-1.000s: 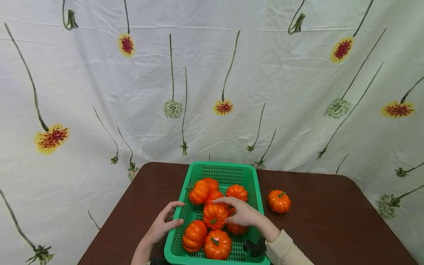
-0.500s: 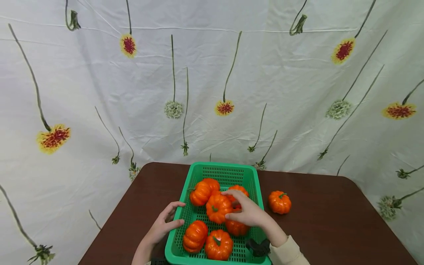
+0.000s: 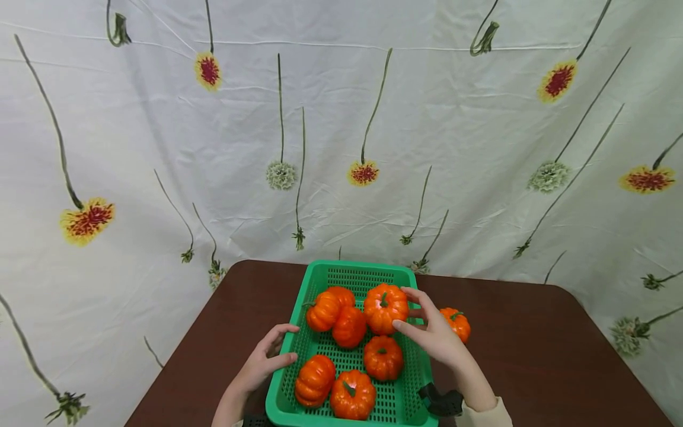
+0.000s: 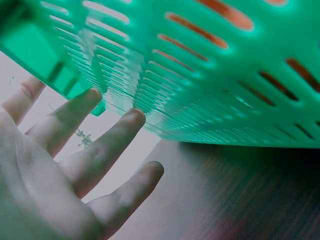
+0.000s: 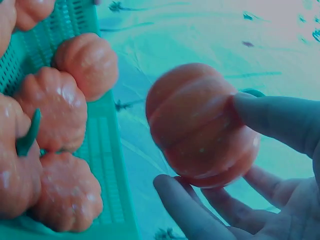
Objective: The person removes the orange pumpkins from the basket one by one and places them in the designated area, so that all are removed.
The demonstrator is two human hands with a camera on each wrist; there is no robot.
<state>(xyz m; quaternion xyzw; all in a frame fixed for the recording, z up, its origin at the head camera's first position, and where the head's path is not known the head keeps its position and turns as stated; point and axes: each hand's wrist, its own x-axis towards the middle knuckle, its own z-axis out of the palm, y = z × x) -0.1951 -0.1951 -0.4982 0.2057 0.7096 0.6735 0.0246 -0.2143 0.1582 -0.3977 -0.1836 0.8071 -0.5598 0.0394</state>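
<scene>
My right hand [image 3: 437,335] grips a shiny orange toy pumpkin [image 3: 385,309] with a green stem, raised over the right side of the green slotted basket [image 3: 368,266]. In the right wrist view the thumb lies on one side of the held pumpkin [image 5: 200,125] and the fingers on the other. My left hand [image 3: 261,360] is at the basket's left rim. In the left wrist view its fingers [image 4: 107,155] are spread and fairly straight alongside the basket wall [image 4: 270,45]; whether they touch it is unclear. Several more pumpkins lie in the basket, including one [image 3: 383,358] below the held one.
Another orange pumpkin [image 3: 456,325] rests on the dark brown table [image 3: 533,350] right of the basket, partly behind my right hand. A pale cloth [image 3: 331,118] printed with flowers hangs behind the table. A black strap mount [image 3: 440,400] sits at my right wrist.
My right hand has lifted the pumpkin from the basket's middle and carried it right and farther back, uncovering pumpkins underneath. The left hand has stayed at the rim.
</scene>
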